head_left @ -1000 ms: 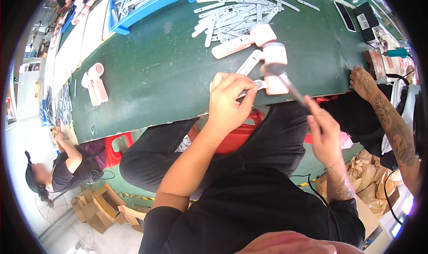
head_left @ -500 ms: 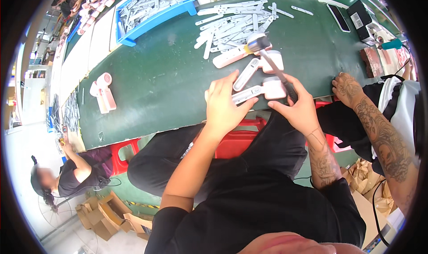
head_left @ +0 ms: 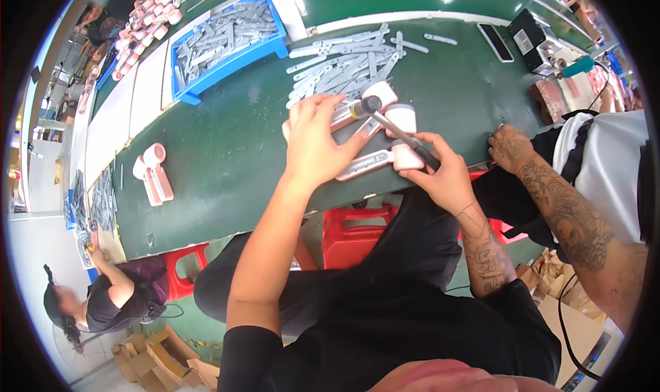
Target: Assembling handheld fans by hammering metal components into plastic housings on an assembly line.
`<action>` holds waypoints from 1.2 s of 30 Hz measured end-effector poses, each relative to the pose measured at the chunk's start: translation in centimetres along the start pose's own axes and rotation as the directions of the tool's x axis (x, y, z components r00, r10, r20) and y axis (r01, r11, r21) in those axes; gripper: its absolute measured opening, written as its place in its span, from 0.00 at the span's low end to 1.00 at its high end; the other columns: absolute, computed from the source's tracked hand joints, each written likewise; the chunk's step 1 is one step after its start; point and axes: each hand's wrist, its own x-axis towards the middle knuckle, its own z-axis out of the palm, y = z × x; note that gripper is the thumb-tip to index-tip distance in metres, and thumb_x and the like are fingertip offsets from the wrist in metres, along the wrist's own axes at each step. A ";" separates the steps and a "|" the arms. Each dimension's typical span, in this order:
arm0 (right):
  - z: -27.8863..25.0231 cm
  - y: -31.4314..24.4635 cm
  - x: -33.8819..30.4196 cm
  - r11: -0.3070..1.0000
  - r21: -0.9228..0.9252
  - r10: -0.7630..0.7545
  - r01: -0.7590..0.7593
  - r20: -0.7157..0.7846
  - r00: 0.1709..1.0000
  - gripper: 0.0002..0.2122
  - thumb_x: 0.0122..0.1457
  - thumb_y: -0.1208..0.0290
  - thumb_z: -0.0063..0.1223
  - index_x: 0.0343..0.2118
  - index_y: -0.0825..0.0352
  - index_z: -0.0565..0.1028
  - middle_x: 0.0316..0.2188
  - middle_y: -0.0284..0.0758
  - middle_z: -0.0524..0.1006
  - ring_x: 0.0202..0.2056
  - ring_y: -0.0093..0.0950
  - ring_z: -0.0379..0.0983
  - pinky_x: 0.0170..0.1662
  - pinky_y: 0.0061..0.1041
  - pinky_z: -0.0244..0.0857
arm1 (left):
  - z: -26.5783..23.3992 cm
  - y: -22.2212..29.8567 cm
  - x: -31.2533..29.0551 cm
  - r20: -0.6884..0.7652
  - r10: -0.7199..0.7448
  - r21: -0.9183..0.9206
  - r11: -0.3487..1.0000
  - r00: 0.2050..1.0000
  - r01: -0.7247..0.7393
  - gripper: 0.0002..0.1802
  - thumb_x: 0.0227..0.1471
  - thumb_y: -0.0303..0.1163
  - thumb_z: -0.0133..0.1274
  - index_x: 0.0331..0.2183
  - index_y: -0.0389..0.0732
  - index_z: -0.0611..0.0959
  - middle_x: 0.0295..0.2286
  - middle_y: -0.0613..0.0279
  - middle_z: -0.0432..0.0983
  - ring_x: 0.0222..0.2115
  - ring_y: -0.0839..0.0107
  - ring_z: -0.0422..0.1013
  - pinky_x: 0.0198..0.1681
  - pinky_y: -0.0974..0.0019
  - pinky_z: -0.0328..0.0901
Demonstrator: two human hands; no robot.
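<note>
Your right hand (head_left: 445,177) grips the hammer (head_left: 397,129), long axis 4:30–10:30 o'clock, head toward 10:30; left hand (head_left: 315,139) at far pink unit (head_left: 379,95), can't tell if gripping.

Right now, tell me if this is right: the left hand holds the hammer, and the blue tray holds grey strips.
Wrong hand: the head view shows the right hand holding the hammer. The blue tray does hold grey strips.
</note>
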 end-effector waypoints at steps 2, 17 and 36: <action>0.0 0.8 0.0 1.000 0.001 0.018 -0.018 0.014 1.000 0.30 0.51 0.67 0.79 0.58 0.59 0.76 0.26 0.33 0.81 0.25 0.20 0.72 0.31 0.25 0.68 | 1.1 -0.3 1.6 0.202 -0.081 0.072 0.995 0.976 0.068 0.47 0.43 0.55 0.73 0.61 0.41 0.79 0.59 0.54 0.74 0.64 0.53 0.63 0.65 0.47 0.58; 3.9 0.1 -0.6 0.994 0.078 0.088 -0.073 -0.220 0.972 0.28 0.48 0.65 0.82 0.46 0.66 0.73 0.26 0.28 0.81 0.28 0.15 0.72 0.32 0.19 0.66 | 1.1 -0.7 2.4 0.385 -0.064 -0.081 0.991 0.921 0.103 0.32 0.48 0.44 0.70 0.54 0.42 0.86 0.47 0.49 0.84 0.48 0.49 0.80 0.52 0.50 0.74; 3.5 0.2 -2.0 0.972 0.218 -0.063 0.085 -0.105 0.993 0.24 0.70 0.74 0.58 0.65 0.69 0.64 0.35 0.33 0.81 0.38 0.19 0.75 0.44 0.24 0.69 | 3.4 -1.1 -5.6 -0.088 -0.098 -0.250 0.965 0.991 0.073 0.68 0.33 0.44 0.82 0.73 0.46 0.63 0.54 0.51 0.77 0.57 0.49 0.72 0.62 0.45 0.61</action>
